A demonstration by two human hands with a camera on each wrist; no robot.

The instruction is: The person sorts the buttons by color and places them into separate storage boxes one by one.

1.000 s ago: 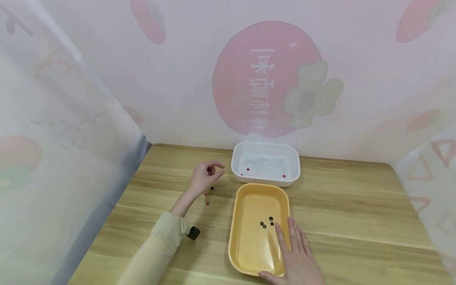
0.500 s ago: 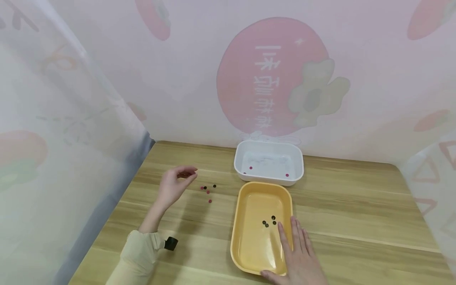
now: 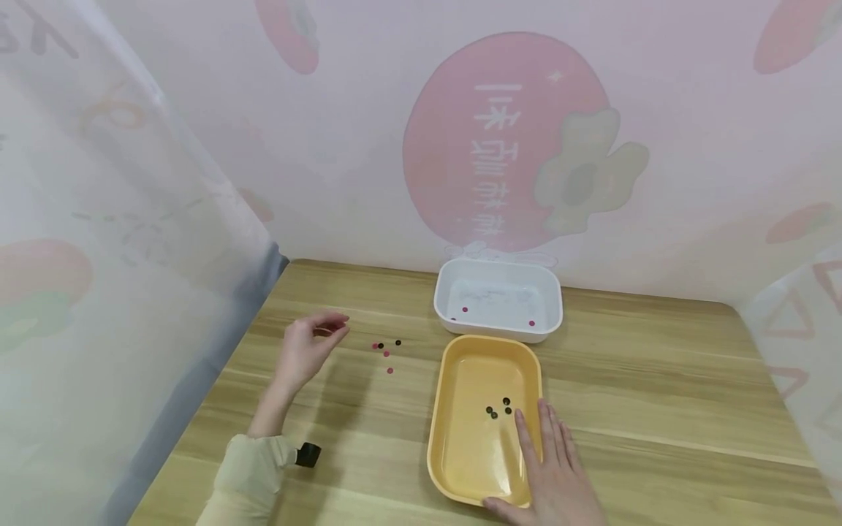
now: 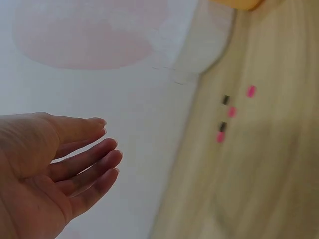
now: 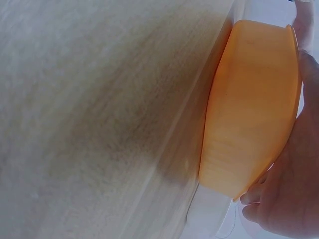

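Note:
Off to the left, my left hand [image 3: 306, 349] hovers over the table, fingers loosely curved and thumb near the index finger. In the left wrist view no object shows at the fingertips of that hand [image 4: 75, 164]. Several small round red pieces [image 3: 386, 353] and black pieces [image 3: 397, 342] lie on the wood to its right. My right hand [image 3: 555, 471] lies with straight fingers on the right rim of a yellow tray [image 3: 437, 409], thumb at the near rim. Several dark round pieces [image 3: 506, 402] sit inside the tray. The right wrist view shows the tray's outer side wall [image 5: 251, 99] beside the hand.
A white tray [image 3: 498, 335] with a few red pieces [image 3: 531, 323] inside stands behind the yellow one, close to the back curtain [image 3: 355, 146]. A black wrist device [image 3: 308, 454] sticks out from my left sleeve. The wooden table [image 3: 658, 380] ends at the curtains.
My left hand has drawn left, away from the small pieces, uncovering a red and a black one. The right hand stays on the yellow tray. The view has shifted slightly.

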